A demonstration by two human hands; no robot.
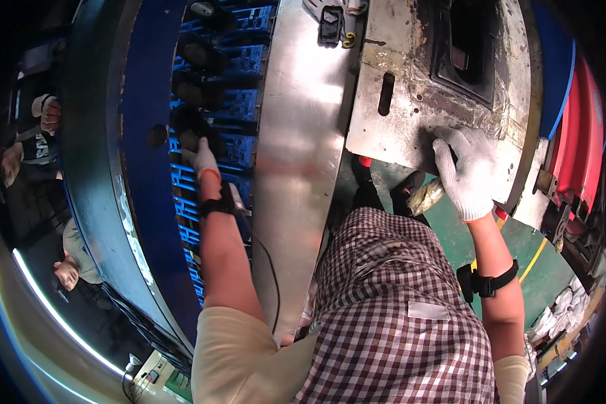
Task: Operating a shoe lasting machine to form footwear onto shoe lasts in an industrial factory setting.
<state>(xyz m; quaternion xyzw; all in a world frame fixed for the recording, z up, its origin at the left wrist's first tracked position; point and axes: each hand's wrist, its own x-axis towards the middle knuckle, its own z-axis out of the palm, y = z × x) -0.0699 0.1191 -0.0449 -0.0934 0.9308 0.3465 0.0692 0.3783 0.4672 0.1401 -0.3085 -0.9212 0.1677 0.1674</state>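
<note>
Two gloved hands in view, both the person's own. Left hand (204, 159), in a white glove with an orange cuff, reaches out at about 10 o'clock from the checked apron (390, 303) and lies on a blue slatted conveyor (246, 108); its fingers point toward a dark round part (194, 128) at the hand's 11 o'clock, touching or just short of it, and I cannot tell whether the fingers are spread or closed. Four or so dark round parts sit in a row on the conveyor, running toward 12 o'clock; the farthest are too dim to count surely. Right hand (466, 172), in a white knit glove, sits at about 1 o'clock from the apron, fingers curled together over the near edge of a grimy metal plate (411, 87), clamped on that edge. One dark slot (386, 94) in the plate lies at the hand's 10 o'clock; one dark square recess (466, 50) at its 12 o'clock. One yellowish cylinder (425, 196) lies just beside the hand at its 8 o'clock. One black strap with a small box on each forearm, two in all. One curved shiny steel sheet (296, 155) runs between conveyor and plate. Two dark shoes stand on green floor (518, 236) at 12 o'clock from the apron. Red casing (582, 135) at far 3 o'clock.
</note>
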